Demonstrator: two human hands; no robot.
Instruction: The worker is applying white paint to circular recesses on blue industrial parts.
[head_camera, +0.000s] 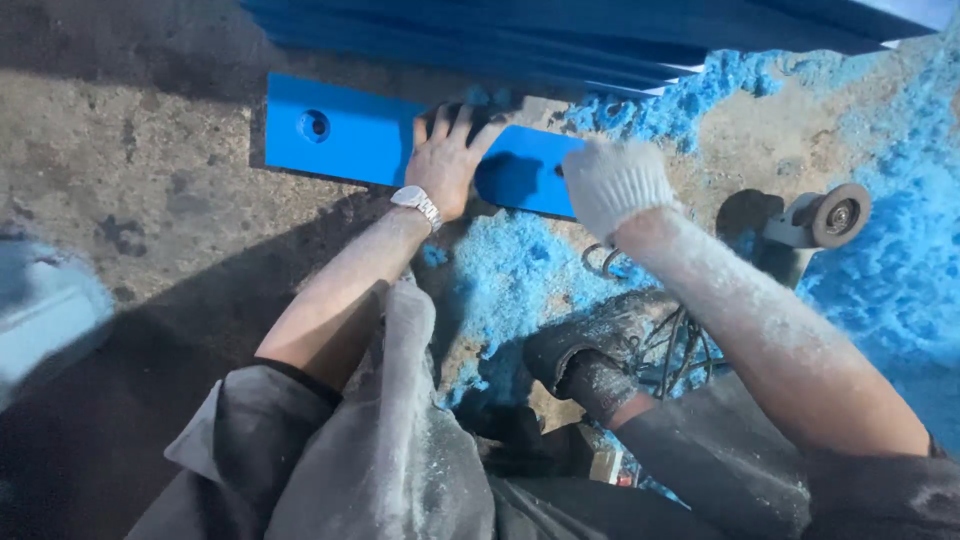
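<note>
A flat blue plastic bar (355, 135) with a round hole near its left end lies on the concrete floor. My left hand (447, 160), bare with a silver wristwatch, presses flat on the bar's middle, fingers spread over its far edge. My right hand (612, 183), in a white knit glove, closes on the bar's right end. Both forearms are dusted with pale powder.
A stack of blue boards (560, 35) lies just beyond the bar. Blue plastic shavings (520, 270) cover the floor under my arms and at right. A small caster wheel (838, 215) stands at right. My dark shoe (600, 350) rests on a wire frame. Bare concrete (130, 180) spreads left.
</note>
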